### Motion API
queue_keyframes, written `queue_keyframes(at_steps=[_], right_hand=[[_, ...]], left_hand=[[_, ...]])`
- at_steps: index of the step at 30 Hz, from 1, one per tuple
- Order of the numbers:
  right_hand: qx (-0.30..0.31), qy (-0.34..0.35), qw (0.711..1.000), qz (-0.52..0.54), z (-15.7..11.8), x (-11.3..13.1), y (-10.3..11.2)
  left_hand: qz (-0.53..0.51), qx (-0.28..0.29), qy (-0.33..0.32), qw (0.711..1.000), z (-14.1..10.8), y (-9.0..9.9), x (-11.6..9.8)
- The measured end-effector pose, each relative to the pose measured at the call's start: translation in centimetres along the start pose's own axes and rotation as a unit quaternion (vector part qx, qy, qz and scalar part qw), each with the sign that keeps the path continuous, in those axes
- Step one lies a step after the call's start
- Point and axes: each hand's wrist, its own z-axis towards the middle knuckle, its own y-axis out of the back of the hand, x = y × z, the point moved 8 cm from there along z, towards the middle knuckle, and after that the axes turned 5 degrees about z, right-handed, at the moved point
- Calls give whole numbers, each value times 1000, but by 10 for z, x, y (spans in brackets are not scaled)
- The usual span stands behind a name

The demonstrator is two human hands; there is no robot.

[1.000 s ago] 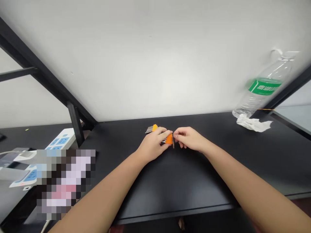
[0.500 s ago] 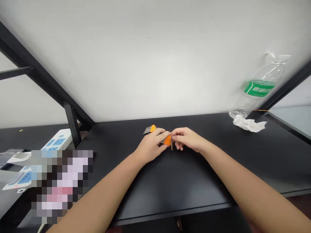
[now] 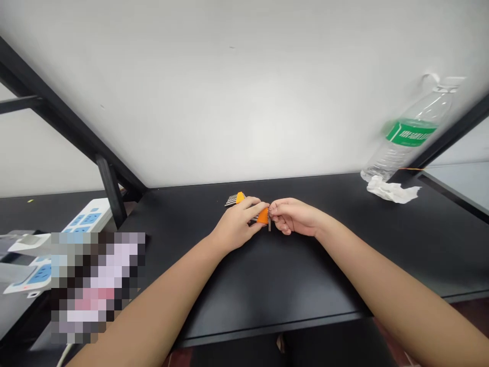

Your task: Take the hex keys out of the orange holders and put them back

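Observation:
My left hand (image 3: 236,224) is closed on an orange plastic holder (image 3: 263,217) lying on the black tabletop, thumb on the near side and fingers over the top. Thin metal rods that look like hex keys run under the hand. A second orange piece (image 3: 240,197) with a row of metal rods (image 3: 231,200) sticks out beyond the fingers. At the right end of the holder, a short metal end (image 3: 269,225) points toward me. My right hand (image 3: 296,216) pinches there with thumb and forefinger, its other fingers curled. What lies between the fingertips is too small to make out.
A clear bottle (image 3: 410,133) with a green label leans at the back right, beside crumpled white tissue (image 3: 393,190). White power strips (image 3: 86,218) and a blurred-out object (image 3: 101,285) lie at the left. A pale wall and slanted black frame bars stand behind.
The fingers of my right hand have curled in more tightly at the holder's right end. My left hand keeps its grip. The view has shifted slightly.

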Motion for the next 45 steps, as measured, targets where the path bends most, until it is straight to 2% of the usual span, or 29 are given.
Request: queue_keyframes(at_steps=[4, 7, 9, 12, 14, 16, 18, 21, 23, 26, 29, 33, 36, 38, 41, 43, 45], right_hand=[[-32, 20, 998, -51, -2, 3, 2], [-75, 54, 979, -184, -4, 9, 4], [-100, 100, 941, -306, -6, 16, 2], [-112, 200, 858, -459, -12, 32, -11], [-101, 255, 812, -515, -17, 38, -21], [-105, 276, 792, -534, -20, 42, -23], [-125, 252, 811, -513, -19, 41, -16], [-124, 167, 883, -421, -10, 25, -4], [-102, 122, 918, -363, -2, 11, -3], [-99, 107, 932, -331, 6, 1, -3], [-117, 115, 926, -341, 9, -1, 1], [-135, 106, 921, -350, 9, -2, 10], [-143, 105, 917, -356, 8, 1, 16], [-163, 121, 898, -390, 5, 9, 23], [-205, 144, 860, -444, 2, 23, 38], [-243, 155, 824, -487, 0, 32, 50], [-272, 161, 793, -521, -1, 38, 58]], left_hand=[[10, 6, 8, 1000, 1, 0, 1], [23, 7, 12, 1000, 1, 0, 0], [28, 8, 15, 999, 1, 0, 0], [25, 9, 13, 1000, 2, 0, -2], [21, 6, 17, 1000, 2, 1, -1], [20, 6, 25, 999, 2, 1, 1], [20, 5, 30, 999, 2, 1, 3], [18, 1, 44, 999, 1, 1, 6], [16, 6, 49, 999, 1, 0, 6], [11, 17, 46, 999, 2, -4, 3], [4, 37, 47, 998, 1, -8, 1], [-17, 91, 34, 995, -1, -17, -2], [-24, 88, 33, 995, -1, -14, 0], [-16, 42, 32, 998, 0, -5, 7], [36, -44, 75, 996, -1, 8, 30], [69, -52, 103, 991, -3, 7, 47], [101, -23, 133, 986, -4, -1, 62]])
